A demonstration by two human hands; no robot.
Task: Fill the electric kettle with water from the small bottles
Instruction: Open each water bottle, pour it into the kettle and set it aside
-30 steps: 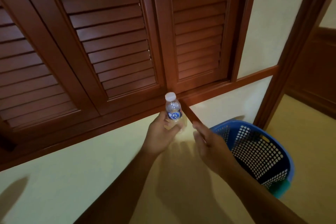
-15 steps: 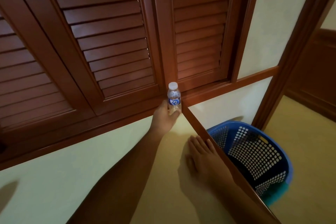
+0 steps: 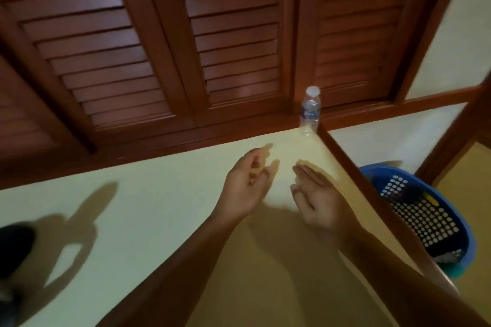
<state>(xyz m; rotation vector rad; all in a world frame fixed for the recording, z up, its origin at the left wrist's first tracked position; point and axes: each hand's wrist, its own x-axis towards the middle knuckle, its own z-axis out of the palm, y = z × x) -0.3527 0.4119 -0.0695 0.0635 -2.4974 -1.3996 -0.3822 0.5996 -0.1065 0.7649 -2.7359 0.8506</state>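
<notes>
A small clear water bottle [image 3: 309, 111] with a white cap and blue label stands upright at the far right corner of the pale yellow counter [image 3: 132, 207], against the wooden shutters. My left hand [image 3: 245, 186] hovers over the counter, well short of the bottle, fingers apart and holding nothing. My right hand [image 3: 317, 199] lies beside it near the counter's right edge, fingers straight and empty. A black object [image 3: 13, 249], cut off at the left edge, may be the kettle; its handle-shaped shadow falls across the counter.
Brown louvred wooden shutters [image 3: 225, 42] run along the back of the counter. A wooden trim strip [image 3: 372, 194] borders the counter's right edge. Below it on the floor stands a blue perforated plastic basket [image 3: 422, 215]. A wooden door frame [image 3: 451, 141] rises at the right.
My left hand set the bottle down in the far corner, let go and drew back. My right hand lifted slightly off the counter. The view swung left, bringing the black object into view.
</notes>
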